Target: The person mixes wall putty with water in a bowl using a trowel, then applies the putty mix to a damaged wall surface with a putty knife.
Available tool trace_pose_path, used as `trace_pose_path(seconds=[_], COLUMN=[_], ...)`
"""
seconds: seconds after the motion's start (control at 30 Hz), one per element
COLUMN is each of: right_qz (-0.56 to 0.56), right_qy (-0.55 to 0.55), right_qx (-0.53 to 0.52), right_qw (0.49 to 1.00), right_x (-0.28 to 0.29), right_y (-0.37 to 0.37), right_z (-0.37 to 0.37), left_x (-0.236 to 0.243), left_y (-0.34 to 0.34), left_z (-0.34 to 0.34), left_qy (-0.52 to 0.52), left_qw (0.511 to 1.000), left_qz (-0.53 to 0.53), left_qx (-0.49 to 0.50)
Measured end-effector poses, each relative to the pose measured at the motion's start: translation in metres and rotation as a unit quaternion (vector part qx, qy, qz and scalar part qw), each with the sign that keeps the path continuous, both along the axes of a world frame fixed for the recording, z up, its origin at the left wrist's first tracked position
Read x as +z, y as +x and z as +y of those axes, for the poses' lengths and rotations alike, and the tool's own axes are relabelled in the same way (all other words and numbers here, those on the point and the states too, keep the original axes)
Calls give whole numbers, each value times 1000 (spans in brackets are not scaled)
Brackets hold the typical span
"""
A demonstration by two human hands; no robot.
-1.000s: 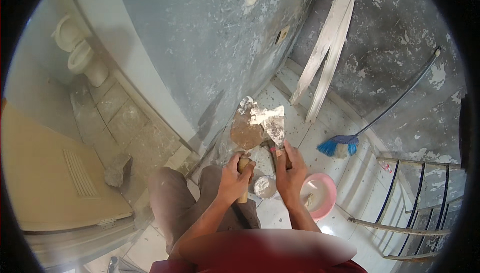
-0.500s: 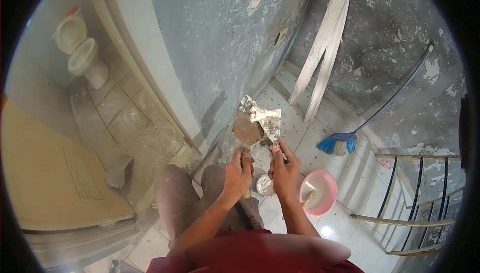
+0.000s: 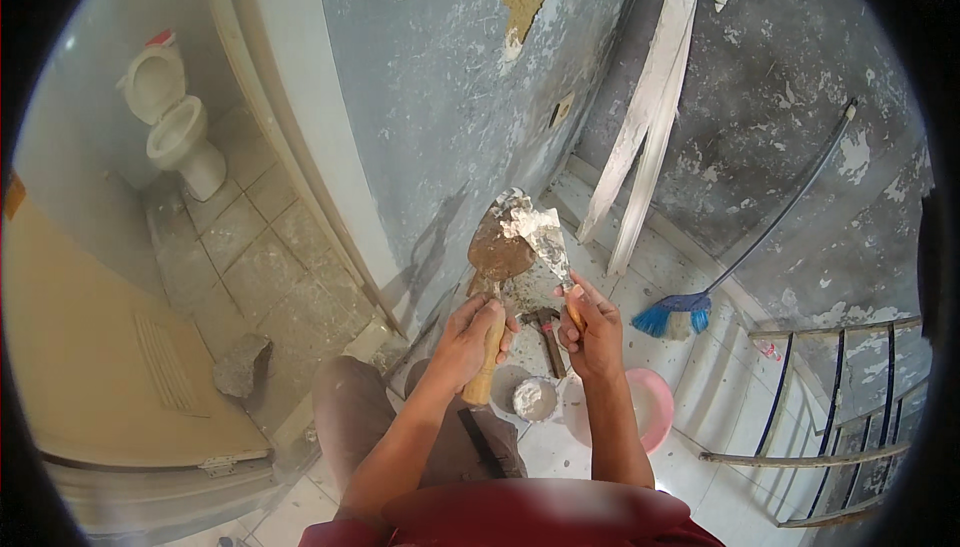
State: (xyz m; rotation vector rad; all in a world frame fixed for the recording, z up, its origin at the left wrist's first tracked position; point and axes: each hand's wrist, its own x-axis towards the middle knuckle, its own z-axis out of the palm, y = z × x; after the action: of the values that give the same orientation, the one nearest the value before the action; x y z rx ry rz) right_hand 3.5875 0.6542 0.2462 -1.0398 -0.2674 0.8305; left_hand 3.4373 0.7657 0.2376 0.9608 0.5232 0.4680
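My left hand (image 3: 466, 343) is wrapped round the wooden handle of a trowel (image 3: 497, 252), whose brown, stained blade points away from me. In my right hand (image 3: 597, 333) is a putty knife (image 3: 551, 251) with a pale wooden handle. Its blade rests at or just over the trowel's right edge; contact is hard to make out. White putty (image 3: 527, 223) clings to the putty knife's tip and the trowel's far end. Below, between my arms, a small bowl (image 3: 548, 409) holds more white putty. A hammer (image 3: 549, 344) lies on the floor between my hands.
A pink basin (image 3: 661, 415) stands partly behind my right forearm. At right are a blue broom (image 3: 684, 311) and a metal-barred rack (image 3: 805, 461). White boards (image 3: 650, 97) lean at the far corner beside the peeling grey wall (image 3: 420, 77). A stone (image 3: 242, 367) lies left, near the doorway.
The putty knife has tilted and moved slightly right and nearer, with my right hand. The trowel's blade has turned more into view. The hammer now shows between my hands.
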Motion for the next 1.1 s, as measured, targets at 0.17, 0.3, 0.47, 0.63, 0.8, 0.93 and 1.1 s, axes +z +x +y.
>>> trace_pose_path(seconds=[0.17,0.3,0.47,0.63,0.8,0.93,1.1], right_qz=[39,18,1,-42,-110,-311,-537], right_qy=[28,12,59,134,185,131,105], right_qx=[18,21,21,2,-58,-207,-377], right_qw=[999,1000,998,990,975,918,747], right_x=[-8,-1,9,40,73,75,80], right_y=[10,15,29,37,45,40,23], right_z=[-5,-6,-3,47,108,170,217], left_x=[-4,-12,-15,-30,-30,-34,-36], left_y=[0,-1,-2,-38,-75,-107,-127], left_z=[1,1,-4,3,-3,-8,-11], left_qy=[-31,-16,-8,-1,10,-19,-37], left_qw=[999,999,999,997,996,993,991], left_qz=[2,11,22,44,62,117,126], left_qx=[-23,-32,-49,-69,-60,-5,7])
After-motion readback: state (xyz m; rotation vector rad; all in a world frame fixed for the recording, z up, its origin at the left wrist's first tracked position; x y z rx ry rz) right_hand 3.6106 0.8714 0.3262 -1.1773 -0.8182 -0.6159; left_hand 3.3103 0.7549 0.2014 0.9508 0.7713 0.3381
